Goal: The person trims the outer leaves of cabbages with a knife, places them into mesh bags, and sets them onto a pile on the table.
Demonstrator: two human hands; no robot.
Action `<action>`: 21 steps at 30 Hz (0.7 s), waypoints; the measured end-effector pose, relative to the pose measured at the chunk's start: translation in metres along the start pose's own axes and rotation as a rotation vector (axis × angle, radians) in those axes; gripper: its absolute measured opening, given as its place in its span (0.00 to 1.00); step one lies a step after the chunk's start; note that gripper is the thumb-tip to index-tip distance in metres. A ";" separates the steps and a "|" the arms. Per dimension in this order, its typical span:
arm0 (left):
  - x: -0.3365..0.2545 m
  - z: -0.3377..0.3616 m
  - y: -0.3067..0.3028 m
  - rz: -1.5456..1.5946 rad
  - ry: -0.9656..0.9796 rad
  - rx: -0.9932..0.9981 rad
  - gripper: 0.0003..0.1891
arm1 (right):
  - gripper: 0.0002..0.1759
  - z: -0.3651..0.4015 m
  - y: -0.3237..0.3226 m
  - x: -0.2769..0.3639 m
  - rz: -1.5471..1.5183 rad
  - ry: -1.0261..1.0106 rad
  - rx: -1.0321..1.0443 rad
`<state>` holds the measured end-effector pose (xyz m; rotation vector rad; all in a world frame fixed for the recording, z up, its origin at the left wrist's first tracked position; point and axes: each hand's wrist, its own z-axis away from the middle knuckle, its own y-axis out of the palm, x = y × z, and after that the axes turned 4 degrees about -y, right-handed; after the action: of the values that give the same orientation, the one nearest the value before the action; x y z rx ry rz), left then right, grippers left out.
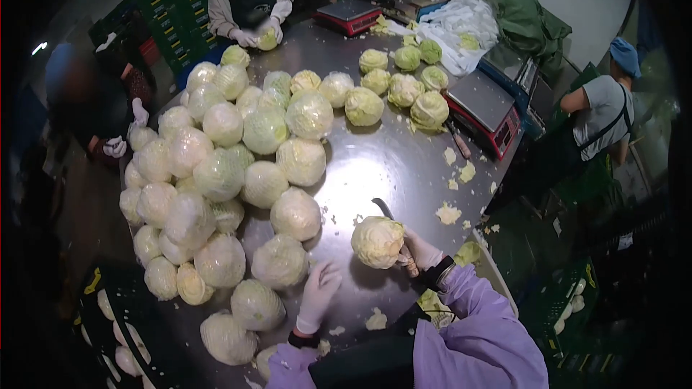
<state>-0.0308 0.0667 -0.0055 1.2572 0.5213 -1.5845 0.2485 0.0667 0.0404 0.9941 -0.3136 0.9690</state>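
My right hand (pixel 424 251), in a white glove, is closed round the wooden handle of a knife (pixel 409 262), whose dark curved blade shows behind a pale cabbage (pixel 376 242). That cabbage has no visible wrap and rests against the same hand, with a shadow on the metal table beneath it. My left hand (pixel 319 295), also gloved, is loosely open over the table and holds nothing that I can see. Closest to its fingers lies a cabbage in clear film (pixel 280 261). More film-wrapped cabbages (pixel 218 173) are piled on the left.
Several unwrapped cabbages (pixel 405 90) lie at the far right, near a red scale (pixel 483 112) and a second knife (pixel 460 142). Leaf scraps (pixel 448 213) dot the metal table (pixel 360 173). Co-workers stand across, left and right; crates (pixel 162 7) are stacked behind.
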 end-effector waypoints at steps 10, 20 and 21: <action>0.024 0.020 0.009 0.025 0.066 0.169 0.37 | 0.30 0.003 -0.003 -0.088 0.285 -0.149 -0.111; 0.014 0.061 0.041 -0.839 0.081 -0.081 0.46 | 0.18 0.055 -0.012 -0.157 1.124 -0.552 -0.277; 0.021 0.061 0.041 -0.857 0.131 -0.099 0.47 | 0.18 0.061 -0.008 -0.158 1.118 -0.545 -0.280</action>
<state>-0.0217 -0.0077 0.0078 1.1206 1.3311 -2.1298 0.1775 -0.0700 -0.0298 0.7736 -1.5291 1.5629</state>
